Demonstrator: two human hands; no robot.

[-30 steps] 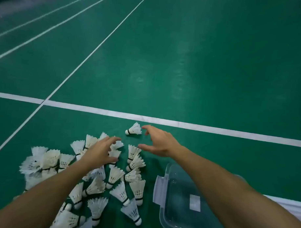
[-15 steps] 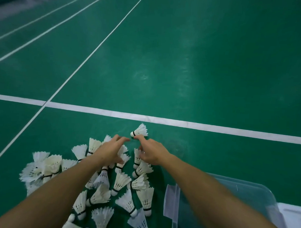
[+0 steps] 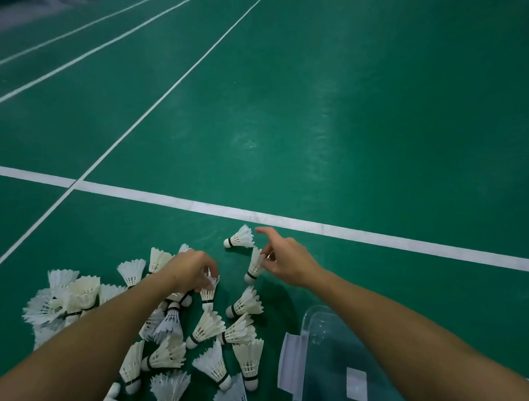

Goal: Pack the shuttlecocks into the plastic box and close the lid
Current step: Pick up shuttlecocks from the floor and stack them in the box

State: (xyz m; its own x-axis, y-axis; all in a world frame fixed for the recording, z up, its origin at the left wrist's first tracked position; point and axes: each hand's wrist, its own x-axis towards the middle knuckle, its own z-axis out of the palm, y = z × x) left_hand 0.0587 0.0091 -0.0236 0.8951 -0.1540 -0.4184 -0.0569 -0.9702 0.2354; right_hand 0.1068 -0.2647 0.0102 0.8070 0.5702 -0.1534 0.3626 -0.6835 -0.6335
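Several white feather shuttlecocks (image 3: 163,328) lie scattered on the green court floor at the lower left. My left hand (image 3: 189,271) grips the feathers of one shuttlecock (image 3: 208,291) near the middle of the pile. My right hand (image 3: 288,261) pinches another shuttlecock (image 3: 254,265) by its feathers, cork end hanging down, with the index finger stretched out. One lone shuttlecock (image 3: 240,238) lies just beyond the hands, near the white line. The clear plastic box (image 3: 321,331) sits open at the lower right, partly hidden under my right forearm.
A white latch flap (image 3: 290,361) hangs on the box's left side. A wide white court line (image 3: 376,234) crosses beyond the hands, and thinner lines run off to the upper left. Green floor stretches ahead.
Both hands have taken hold of a shuttlecock each and drawn apart. The right hand lifted its shuttlecock up from the pile. The view shifted slightly, showing more of the box.
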